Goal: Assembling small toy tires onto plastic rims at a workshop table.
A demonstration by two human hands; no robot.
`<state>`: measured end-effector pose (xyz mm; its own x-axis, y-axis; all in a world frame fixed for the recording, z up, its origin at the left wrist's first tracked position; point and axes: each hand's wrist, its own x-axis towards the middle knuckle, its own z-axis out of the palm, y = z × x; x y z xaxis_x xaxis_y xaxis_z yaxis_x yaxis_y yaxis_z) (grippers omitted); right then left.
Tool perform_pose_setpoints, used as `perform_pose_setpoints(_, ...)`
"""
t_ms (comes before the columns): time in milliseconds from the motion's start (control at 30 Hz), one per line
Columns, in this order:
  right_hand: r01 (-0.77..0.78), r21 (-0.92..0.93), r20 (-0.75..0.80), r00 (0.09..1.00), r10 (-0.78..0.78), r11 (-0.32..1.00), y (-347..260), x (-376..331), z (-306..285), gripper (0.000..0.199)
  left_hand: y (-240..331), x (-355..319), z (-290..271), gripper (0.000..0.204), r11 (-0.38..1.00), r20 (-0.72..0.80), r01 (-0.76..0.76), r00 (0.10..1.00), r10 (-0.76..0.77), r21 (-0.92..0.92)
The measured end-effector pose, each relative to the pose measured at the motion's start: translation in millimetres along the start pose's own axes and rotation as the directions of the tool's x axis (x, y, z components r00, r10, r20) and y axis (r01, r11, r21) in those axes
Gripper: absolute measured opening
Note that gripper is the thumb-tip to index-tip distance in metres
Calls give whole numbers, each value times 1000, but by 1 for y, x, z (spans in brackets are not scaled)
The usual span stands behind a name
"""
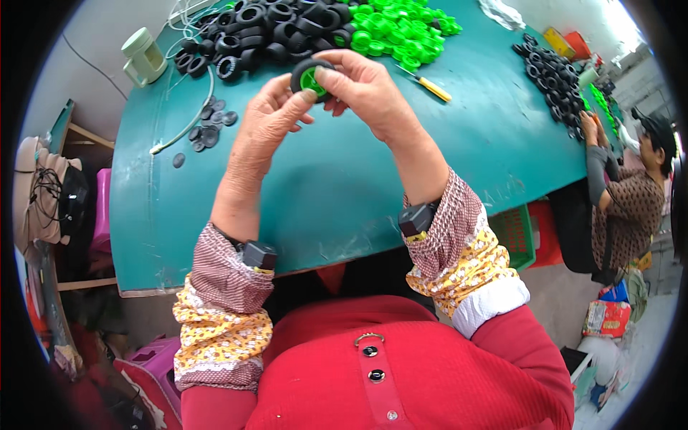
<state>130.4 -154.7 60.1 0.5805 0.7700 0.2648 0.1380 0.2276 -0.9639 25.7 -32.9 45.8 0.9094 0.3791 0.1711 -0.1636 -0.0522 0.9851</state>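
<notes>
Both my hands hold a small toy wheel (pixel 302 70) above the far half of the green table (pixel 322 186). The wheel has a black tyre around a bright green hub. My left hand (pixel 271 118) grips its left and lower side, the thumb against the hub. From the right, my right hand (pixel 369 89) closes on it, with its thumb pressed on the wheel's face. Just beyond the hands lies a heap of black tyres (pixel 251 36), and to its right a heap of green hubs (pixel 401 36). A screwdriver (pixel 433 89) with a yellow handle rests right of my right hand.
Several flat black discs (pixel 209 132) and a pale cable (pixel 188 129) lie left of my hands. A lidded mug (pixel 143 57) stands at the far left edge. At the right, another person (pixel 631 193) works beside more black tyres (pixel 548 82). A green crate (pixel 517 236) sits below the table.
</notes>
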Motion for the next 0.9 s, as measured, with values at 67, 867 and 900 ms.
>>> perform_pose_setpoints(67,-69,-51,9,998,70,996,13,6,2,33,-15,9,-11,30,996,83,38,996,-31,-83)
perform_pose_setpoints(867,-77,-313,68,992,104,947,54,0,25,61,-51,9,-27,33,817,130,291,957,-261,-499)
perform_pose_setpoints(900,-69,-296,123,986,110,953,53,0,24,60,-48,8,-29,35,821,182,318,948,-262,-474)
